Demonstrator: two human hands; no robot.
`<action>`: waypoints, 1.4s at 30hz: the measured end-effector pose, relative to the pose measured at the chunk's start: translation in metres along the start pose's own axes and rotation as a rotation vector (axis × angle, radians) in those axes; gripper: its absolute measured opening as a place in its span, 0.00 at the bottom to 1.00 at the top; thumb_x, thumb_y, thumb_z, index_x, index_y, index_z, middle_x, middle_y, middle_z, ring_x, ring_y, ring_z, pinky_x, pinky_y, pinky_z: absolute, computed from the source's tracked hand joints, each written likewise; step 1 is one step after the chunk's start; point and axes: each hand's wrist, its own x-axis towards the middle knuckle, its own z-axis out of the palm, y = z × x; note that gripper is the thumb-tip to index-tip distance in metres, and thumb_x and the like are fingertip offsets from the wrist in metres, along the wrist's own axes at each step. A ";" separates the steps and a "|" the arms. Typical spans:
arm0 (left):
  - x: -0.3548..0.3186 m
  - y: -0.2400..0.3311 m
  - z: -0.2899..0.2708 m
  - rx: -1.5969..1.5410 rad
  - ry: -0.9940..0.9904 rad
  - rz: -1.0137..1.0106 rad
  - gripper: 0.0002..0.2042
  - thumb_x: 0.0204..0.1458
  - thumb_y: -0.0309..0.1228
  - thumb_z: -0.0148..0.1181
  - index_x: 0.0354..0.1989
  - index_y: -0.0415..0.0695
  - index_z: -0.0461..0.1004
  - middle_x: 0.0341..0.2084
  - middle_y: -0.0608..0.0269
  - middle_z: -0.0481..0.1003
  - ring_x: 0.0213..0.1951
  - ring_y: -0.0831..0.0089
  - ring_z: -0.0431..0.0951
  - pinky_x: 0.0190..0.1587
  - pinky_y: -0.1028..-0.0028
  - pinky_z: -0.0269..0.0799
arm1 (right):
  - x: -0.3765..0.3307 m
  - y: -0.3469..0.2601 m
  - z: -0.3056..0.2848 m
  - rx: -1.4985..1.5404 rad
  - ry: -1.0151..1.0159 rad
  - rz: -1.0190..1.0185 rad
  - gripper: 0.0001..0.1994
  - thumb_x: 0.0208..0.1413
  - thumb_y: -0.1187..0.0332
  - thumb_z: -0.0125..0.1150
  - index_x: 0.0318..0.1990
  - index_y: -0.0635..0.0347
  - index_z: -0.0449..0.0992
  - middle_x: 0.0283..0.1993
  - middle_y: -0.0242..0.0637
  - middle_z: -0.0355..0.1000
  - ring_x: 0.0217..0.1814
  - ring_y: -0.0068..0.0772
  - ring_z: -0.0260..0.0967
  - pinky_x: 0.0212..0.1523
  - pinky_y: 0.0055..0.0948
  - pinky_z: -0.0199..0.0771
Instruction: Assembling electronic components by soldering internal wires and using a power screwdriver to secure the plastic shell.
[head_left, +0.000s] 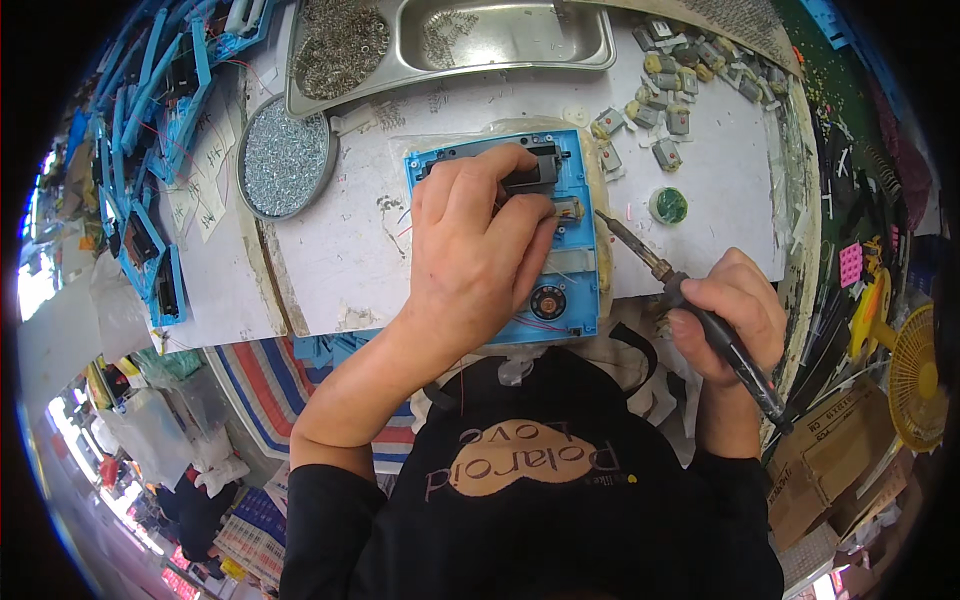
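Note:
My left hand [465, 235] rests over a blue plastic casing [580, 265], its fingers bent together at a black box-shaped part [530, 178]. What sits between the fingertips is hidden. Just beside the thumb a small motor [568, 208] shows in the casing, and lower down there is a round speaker [549, 302] with red wires. In my right hand [740, 315] is a soldering iron [725, 345], gripped by its black handle. Its tip points up and left, near the casing's right edge.
Several loose small motors [677, 120] lie at the far right, with a small green pot [668, 206] nearer. A round dish of screws [287, 160] and a steel tray [510, 62] with springs stand behind. Blue casings [165, 130] pile up left; a yellow fan [915, 375] stands right.

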 end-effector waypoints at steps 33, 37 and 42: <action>0.017 0.011 -0.007 0.158 -0.082 0.047 0.11 0.39 0.24 0.72 0.34 0.47 0.82 0.46 0.63 0.76 0.37 0.65 0.74 0.46 0.65 0.67 | 0.009 0.007 0.007 0.019 -0.025 -0.032 0.17 0.48 0.73 0.77 0.45 0.61 0.79 0.23 0.34 0.70 0.20 0.33 0.63 0.21 0.29 0.59; 0.018 0.010 -0.007 0.176 -0.087 0.067 0.11 0.39 0.24 0.71 0.33 0.47 0.81 0.46 0.63 0.76 0.37 0.65 0.75 0.46 0.64 0.67 | 0.010 0.009 0.008 0.022 -0.028 -0.039 0.17 0.47 0.73 0.77 0.45 0.61 0.80 0.23 0.34 0.70 0.20 0.33 0.63 0.21 0.29 0.59; 0.019 0.011 -0.008 0.192 -0.110 0.078 0.10 0.38 0.25 0.70 0.32 0.46 0.80 0.46 0.63 0.76 0.37 0.65 0.75 0.46 0.63 0.68 | 0.010 0.008 0.009 0.016 -0.031 -0.035 0.17 0.47 0.72 0.78 0.45 0.61 0.80 0.23 0.34 0.69 0.20 0.33 0.63 0.21 0.29 0.59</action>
